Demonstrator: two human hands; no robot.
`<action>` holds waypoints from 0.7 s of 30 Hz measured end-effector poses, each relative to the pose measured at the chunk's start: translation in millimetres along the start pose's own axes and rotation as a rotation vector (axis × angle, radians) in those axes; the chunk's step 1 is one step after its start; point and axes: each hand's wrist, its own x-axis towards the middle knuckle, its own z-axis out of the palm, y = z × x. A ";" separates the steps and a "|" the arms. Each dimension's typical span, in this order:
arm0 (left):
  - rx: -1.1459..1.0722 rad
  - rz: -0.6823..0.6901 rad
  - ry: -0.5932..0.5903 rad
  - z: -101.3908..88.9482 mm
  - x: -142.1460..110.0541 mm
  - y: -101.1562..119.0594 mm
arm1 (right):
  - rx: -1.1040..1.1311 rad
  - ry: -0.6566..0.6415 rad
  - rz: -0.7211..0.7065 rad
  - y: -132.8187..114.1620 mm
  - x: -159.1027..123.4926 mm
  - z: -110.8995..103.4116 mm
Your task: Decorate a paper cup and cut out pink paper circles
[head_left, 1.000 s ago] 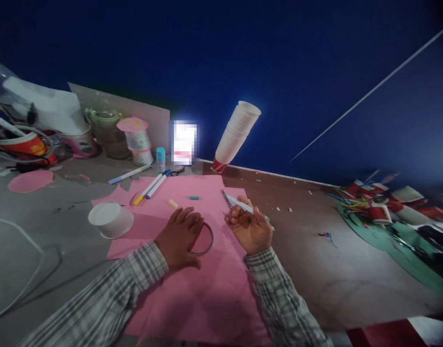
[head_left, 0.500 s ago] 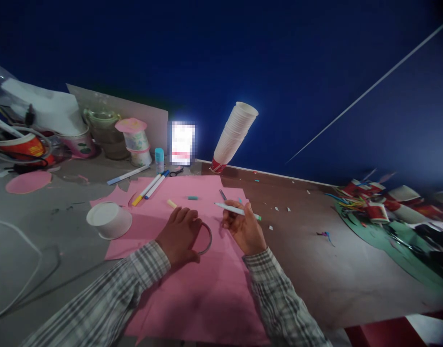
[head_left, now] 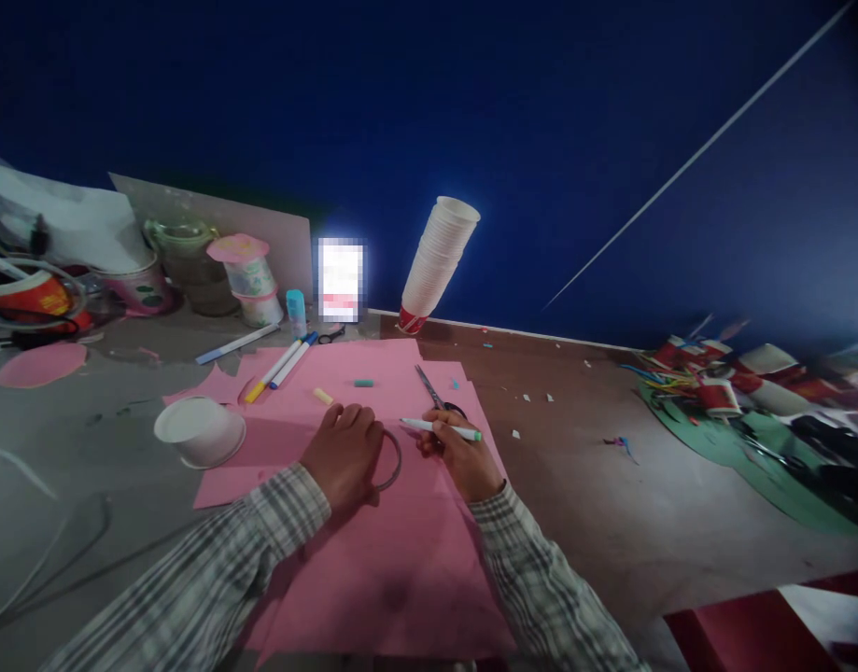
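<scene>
My left hand (head_left: pixel 344 455) presses down on a thin grey ring (head_left: pixel 399 459), which lies flat on pink paper (head_left: pixel 393 579). Its fingers are bent over the ring's left side and hide that part. In my right hand (head_left: pixel 463 459) is a white marker with a green end (head_left: pixel 439 428), pinched between thumb and fingers. The marker's tip points left, just above the ring's upper right. Scissors (head_left: pixel 435 392) lie on the paper just behind my right hand. A teal marker cap (head_left: pixel 363 384) and a pale yellow cap (head_left: pixel 323 396) rest beyond my left hand.
A white paper cup (head_left: pixel 201 431) lies at the left. Yellow and blue markers (head_left: pixel 281 366) lie behind it, near a glue stick (head_left: pixel 296 313). A tall stack of cups (head_left: pixel 439 266) leans by the blue wall. Green sheet (head_left: pixel 723 457) with clutter is at the right.
My right hand has lowered and brought the marker nearer the ring, uncovering more of the scissors. My left hand stays on the ring. The whole view has shifted slightly.
</scene>
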 end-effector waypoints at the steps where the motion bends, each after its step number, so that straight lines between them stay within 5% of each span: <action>1: 0.002 -0.004 -0.004 -0.6 0.2 0.6 | -0.025 0.000 -0.008 -0.9 -1.2 1.1; 21: 0.034 -0.003 -0.066 -5.0 5.3 4.4 | -0.210 -0.060 0.027 -13.7 17.7 13.5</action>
